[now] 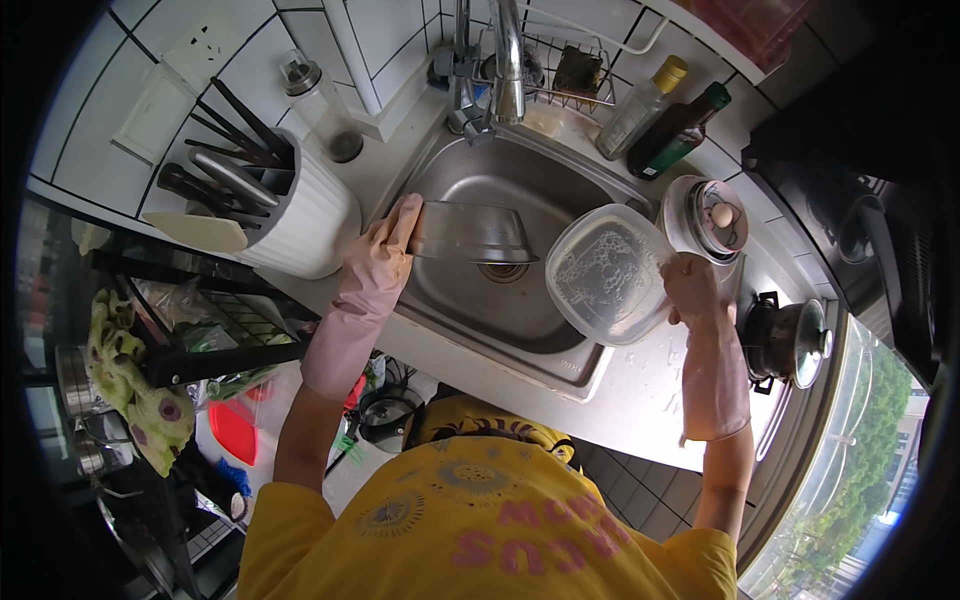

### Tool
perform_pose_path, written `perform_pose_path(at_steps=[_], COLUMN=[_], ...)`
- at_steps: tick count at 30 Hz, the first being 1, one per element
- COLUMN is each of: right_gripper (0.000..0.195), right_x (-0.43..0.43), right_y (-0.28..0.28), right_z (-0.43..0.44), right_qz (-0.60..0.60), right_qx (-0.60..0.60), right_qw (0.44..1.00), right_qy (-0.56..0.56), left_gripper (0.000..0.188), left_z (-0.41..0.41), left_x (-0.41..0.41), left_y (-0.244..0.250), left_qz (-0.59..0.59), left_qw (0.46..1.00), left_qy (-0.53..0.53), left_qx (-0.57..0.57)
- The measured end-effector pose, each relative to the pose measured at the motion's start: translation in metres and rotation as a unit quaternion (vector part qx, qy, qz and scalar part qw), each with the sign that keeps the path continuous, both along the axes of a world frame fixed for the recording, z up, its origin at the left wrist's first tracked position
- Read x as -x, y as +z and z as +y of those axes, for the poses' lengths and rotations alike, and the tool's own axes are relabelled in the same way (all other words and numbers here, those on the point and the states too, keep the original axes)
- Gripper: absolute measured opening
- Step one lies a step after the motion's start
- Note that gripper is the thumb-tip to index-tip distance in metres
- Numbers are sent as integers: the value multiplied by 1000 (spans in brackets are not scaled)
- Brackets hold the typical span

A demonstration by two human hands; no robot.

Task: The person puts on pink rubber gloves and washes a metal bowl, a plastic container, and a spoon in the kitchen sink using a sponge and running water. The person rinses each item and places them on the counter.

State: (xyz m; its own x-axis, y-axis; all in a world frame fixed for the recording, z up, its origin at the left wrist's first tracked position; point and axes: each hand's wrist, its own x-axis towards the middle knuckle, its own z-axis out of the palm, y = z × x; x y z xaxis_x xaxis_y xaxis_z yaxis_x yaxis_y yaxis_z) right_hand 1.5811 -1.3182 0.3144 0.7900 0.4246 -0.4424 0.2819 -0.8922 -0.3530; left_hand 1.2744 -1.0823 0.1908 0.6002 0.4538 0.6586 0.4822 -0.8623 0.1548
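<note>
My left hand (382, 244), in a pink rubber glove, grips a metal basin (472, 231) tilted on its side over the left half of the stainless steel sink (465, 300). In my right hand (697, 289), gloved the same way, is a clear plastic container (607, 274) held by its right edge. Soap bubbles cover part of its surface. It hangs over the sink's right rim and the counter. Between the two vessels the sink floor shows, with the drain (502, 271) partly hidden by the basin.
A chrome faucet (508, 75) rises behind the sink. Two bottles (667, 135) stand at the back right, beside stacked bowls (690, 217). A lidded pot (784, 341) sits at far right. The white utensil holder (311, 210) with knives and a glass jar (322, 112) are at left.
</note>
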Motion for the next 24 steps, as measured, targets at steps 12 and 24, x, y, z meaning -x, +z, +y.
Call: perform_pose_path(at_steps=[12, 24], right_gripper=[28, 21], right_x=[-4, -53], right_y=[42, 23], right_z=[50, 54], right_qz=[-85, -176], right_qx=[5, 34], right_qw=[995, 981], right_qy=[51, 78], left_gripper=[32, 51], left_z=[-10, 2], left_x=[-48, -47], left_y=[-7, -27], left_qz=[143, 164], left_qw=[989, 982], left_qy=[-35, -38], left_qx=[26, 91])
